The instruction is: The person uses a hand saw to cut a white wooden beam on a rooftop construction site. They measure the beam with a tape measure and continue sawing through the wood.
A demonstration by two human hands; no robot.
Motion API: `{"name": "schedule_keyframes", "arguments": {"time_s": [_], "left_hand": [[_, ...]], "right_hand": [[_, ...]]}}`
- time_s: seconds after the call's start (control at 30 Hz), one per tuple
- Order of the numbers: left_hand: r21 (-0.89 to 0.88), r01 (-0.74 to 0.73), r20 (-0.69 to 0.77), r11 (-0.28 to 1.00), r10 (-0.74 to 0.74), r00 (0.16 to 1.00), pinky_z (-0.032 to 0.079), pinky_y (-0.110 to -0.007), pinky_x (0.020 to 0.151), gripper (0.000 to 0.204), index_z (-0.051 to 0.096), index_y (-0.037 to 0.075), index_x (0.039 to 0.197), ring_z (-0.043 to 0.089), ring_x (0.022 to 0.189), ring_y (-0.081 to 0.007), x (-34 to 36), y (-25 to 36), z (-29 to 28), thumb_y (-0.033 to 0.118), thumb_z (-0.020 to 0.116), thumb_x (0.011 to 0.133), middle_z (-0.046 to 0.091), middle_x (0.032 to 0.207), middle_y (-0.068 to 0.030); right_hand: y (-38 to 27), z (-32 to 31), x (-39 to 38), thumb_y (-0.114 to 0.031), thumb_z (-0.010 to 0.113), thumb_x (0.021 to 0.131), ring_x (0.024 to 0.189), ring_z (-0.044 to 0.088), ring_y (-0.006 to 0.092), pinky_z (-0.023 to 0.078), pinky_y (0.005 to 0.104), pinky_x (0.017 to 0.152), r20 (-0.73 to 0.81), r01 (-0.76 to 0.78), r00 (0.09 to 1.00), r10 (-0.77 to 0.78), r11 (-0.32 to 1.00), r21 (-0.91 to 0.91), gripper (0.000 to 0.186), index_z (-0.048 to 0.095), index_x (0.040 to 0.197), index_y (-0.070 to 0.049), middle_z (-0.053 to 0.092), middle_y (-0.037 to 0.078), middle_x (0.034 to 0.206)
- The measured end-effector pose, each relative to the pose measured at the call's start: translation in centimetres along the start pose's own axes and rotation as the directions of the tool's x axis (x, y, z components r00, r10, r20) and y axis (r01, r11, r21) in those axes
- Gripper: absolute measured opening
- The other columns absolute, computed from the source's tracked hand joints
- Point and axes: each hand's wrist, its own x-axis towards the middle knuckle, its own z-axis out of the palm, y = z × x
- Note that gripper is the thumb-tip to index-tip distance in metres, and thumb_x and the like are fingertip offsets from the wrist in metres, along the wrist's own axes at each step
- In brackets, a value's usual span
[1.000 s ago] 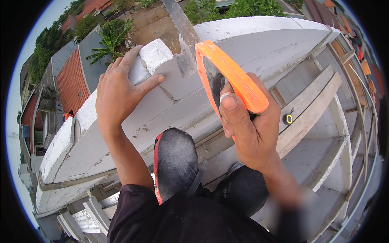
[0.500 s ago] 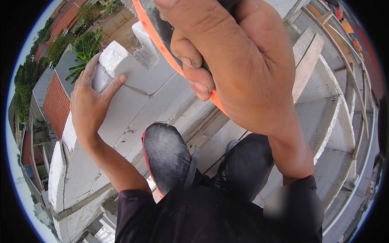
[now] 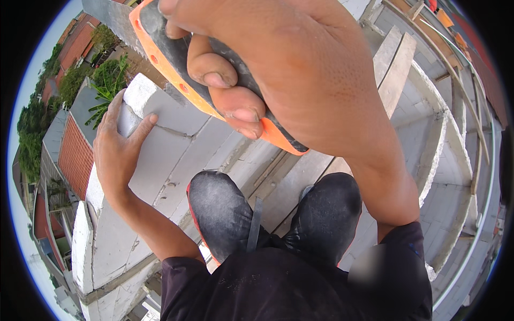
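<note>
My right hand (image 3: 300,80), large and close in the upper middle, is closed round the orange and black handle (image 3: 184,88) of a hand saw. Part of its grey blade (image 3: 111,22) shows at the upper left; the teeth cannot be made out. My left hand (image 3: 119,144) grips the top edge of a white lightweight concrete block (image 3: 163,109), thumb on the near face and fingers over the rough end. The block is at the top of a white block wall (image 3: 155,160). The saw and right hand hide part of the wall top.
Wooden planks (image 3: 292,184) lie below between my knees, and more boards (image 3: 396,69) lean at the right. Partly built block walls (image 3: 436,155) stand on the right. Past the left wall are a tiled roof (image 3: 75,158) and trees (image 3: 32,134), lower down.
My right hand and the saw have shifted left in the picture. More of the handle and some blade now show, and the block's notch is hidden. My left hand stays on the block.
</note>
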Motion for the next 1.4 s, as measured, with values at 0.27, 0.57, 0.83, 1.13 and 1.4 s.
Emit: {"name": "schedule_keyframes", "arguments": {"time_s": [0.27,0.57,0.83,1.13,1.4], "left_hand": [[0.051,0.051,0.017,0.997,-0.052,0.998,0.055,-0.048,0.098,0.091,0.064,0.011,0.148,0.072,0.113,-0.0373,0.2,1.1,-0.7,0.063,0.086,0.077,0.073,0.126,-0.0229],[0.055,0.08,0.035,0.995,-0.082,0.996,0.054,-0.048,0.099,0.091,0.065,0.009,0.145,0.071,0.115,-0.0378,-0.1,1.7,-1.1,0.065,0.085,0.076,0.073,0.127,-0.0228],[0.06,0.086,0.058,0.995,-0.089,0.994,0.053,-0.049,0.102,0.092,0.064,0.012,0.148,0.07,0.119,-0.0385,0.0,1.8,-1.1,0.065,0.086,0.076,0.072,0.131,-0.0209],[0.032,0.056,0.029,0.998,-0.057,0.998,0.053,-0.05,0.102,0.093,0.063,0.011,0.147,0.069,0.119,-0.0395,0.0,1.2,-0.8,0.063,0.087,0.075,0.073,0.128,-0.0223],[0.086,0.083,0.05,0.993,-0.087,0.995,0.051,-0.047,0.103,0.092,0.064,0.011,0.147,0.07,0.117,-0.037,0.1,2.2,-1.6,0.064,0.086,0.075,0.073,0.127,-0.0214]], "right_hand": [[5.2,1.2,-1.3,-0.024,0.06,0.105,0.057,0.055,0.0149,0.041,0.0363,0.055,0.13,0.026,0.991,0.037,0.893,-0.45,0.031,0.063,0.095,0.006,0.056,0.009,0.06],[2.9,0.1,-1.5,-0.025,0.062,0.101,0.063,0.061,0.0337,0.048,0.0418,0.062,0.094,-0.029,0.994,0.057,0.96,-0.277,0.031,0.061,0.093,0.005,0.062,0.019,0.068],[4.0,-0.1,-0.7,-0.022,0.059,0.1,0.055,0.054,0.0237,0.045,0.04,0.057,0.114,-0.097,0.984,0.136,0.95,-0.298,0.029,0.056,0.088,0.004,0.054,0.015,0.06],[3.6,0.9,-2.2,-0.021,0.06,0.105,0.049,0.043,0.0036,0.036,0.0238,0.045,0.007,-0.036,0.999,0.036,0.997,0.064,0.023,0.064,0.101,0.001,0.05,-0.004,0.062],[5.0,1.0,-2.6,-0.021,0.062,0.102,0.061,0.055,0.014,0.042,0.0349,0.058,0.047,-0.235,0.97,0.237,0.971,-0.049,0.029,0.058,0.092,0.006,0.055,0.008,0.063]]}}
